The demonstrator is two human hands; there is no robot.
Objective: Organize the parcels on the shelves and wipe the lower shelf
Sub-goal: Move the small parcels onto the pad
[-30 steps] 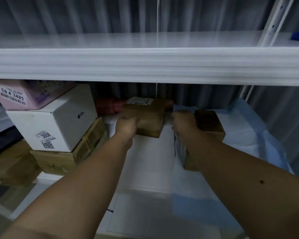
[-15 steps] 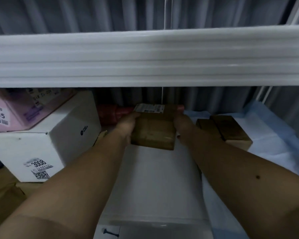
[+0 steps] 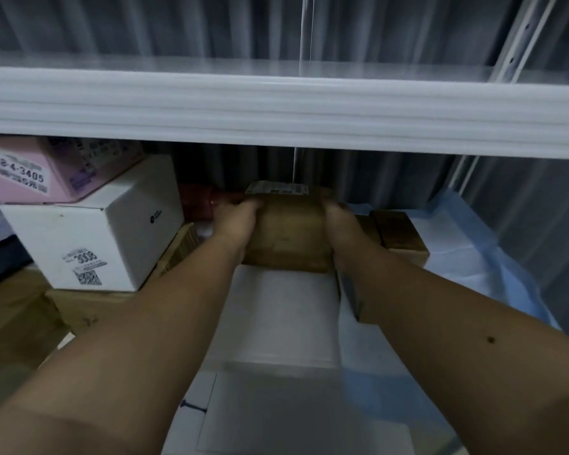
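A brown cardboard parcel [image 3: 288,238] with a white label on top sits at the back of the lower shelf [image 3: 283,323]. My left hand [image 3: 235,221] grips its left side and my right hand [image 3: 340,224] grips its right side. Just right of it lies a smaller brown parcel [image 3: 399,236] on a blue-and-white sheet [image 3: 473,267]. To the left, a white box [image 3: 96,238] carries a pink parcel [image 3: 37,172] and rests on flat brown cartons [image 3: 89,307].
The white front beam of the upper shelf [image 3: 283,110] crosses the view above my hands. A red item [image 3: 196,201] lies behind the white box. A grey curtain hangs behind the shelving. A white upright post [image 3: 513,44] stands at the right.
My right hand left the smaller brown parcel and joined my left hand on the labelled parcel. Both hands now hold it by its sides.
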